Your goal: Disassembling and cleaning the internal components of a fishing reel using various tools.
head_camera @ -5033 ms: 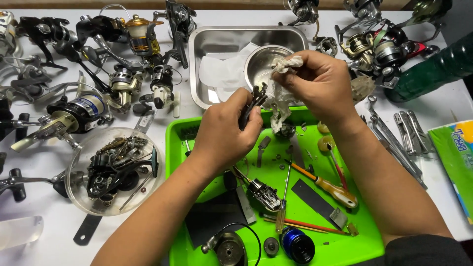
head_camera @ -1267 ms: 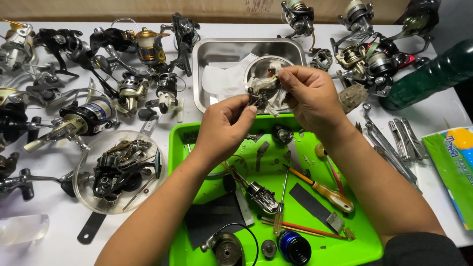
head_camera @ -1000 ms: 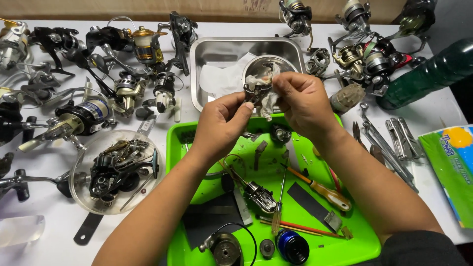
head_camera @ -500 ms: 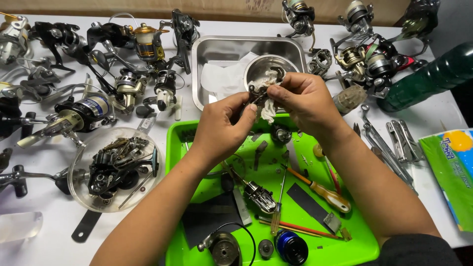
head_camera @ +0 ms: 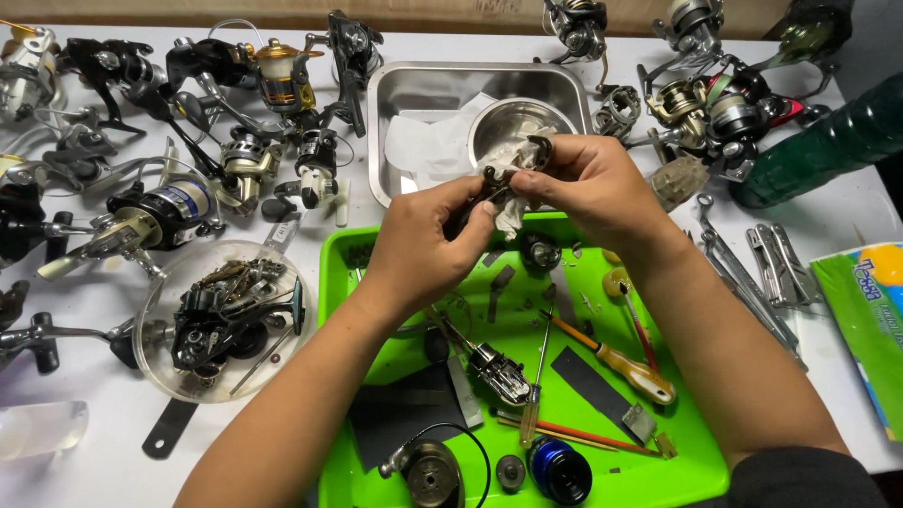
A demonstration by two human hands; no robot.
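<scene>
White tabletop crowded with fishing reels: nearest, a green tray (head_camera: 677, 470) of tools; above it the left hand (head_camera: 423, 246) and right hand (head_camera: 588, 188) pinch a dark reel part (head_camera: 497, 183) in white cloth; beyond, a steel pan (head_camera: 414, 85); a green-and-yellow packet (head_camera: 870, 320) lies at the right edge.

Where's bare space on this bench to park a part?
Bare white table at lower left, below the clear dish. A smaller strip lies between the green tray and the wrenches. Left and top edges are crowded with reels.
</scene>
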